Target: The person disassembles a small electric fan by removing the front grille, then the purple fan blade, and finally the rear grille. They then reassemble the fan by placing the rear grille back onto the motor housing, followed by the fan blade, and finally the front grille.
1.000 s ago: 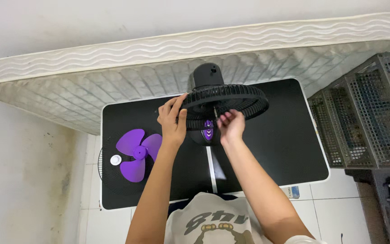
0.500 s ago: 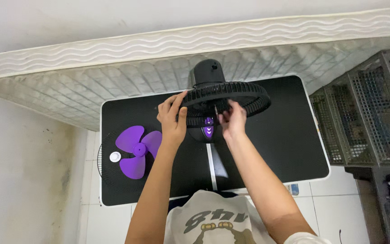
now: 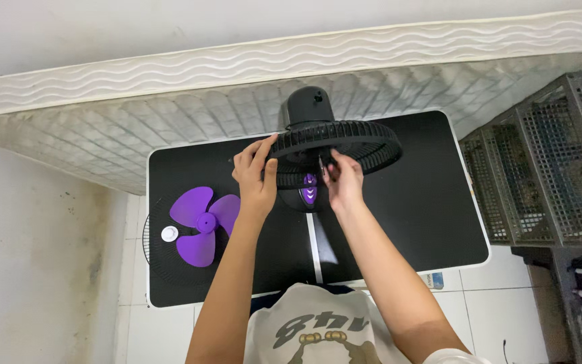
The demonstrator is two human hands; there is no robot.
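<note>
Black plastic dominates the head view: a fan's rear grille (image 3: pixel 335 145) sits on its motor housing (image 3: pixel 309 108) at the far middle of a black table (image 3: pixel 432 202). Left hand (image 3: pixel 256 178) is clamped on the grille's left rim, fingers curled over the edge. Right hand (image 3: pixel 343 180) pinches a small dark part at the grille's near edge; what it is, I cannot tell. Purple fan blade (image 3: pixel 200 222) lies on the front grille (image 3: pixel 159 249) at the table's left, beside a white cap (image 3: pixel 169 234). White mattress (image 3: pixel 237 87) leans behind.

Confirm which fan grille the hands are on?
The black grille mounted on the fan motor, gripped by both hands; the other grille lies flat under the purple blade.
</note>
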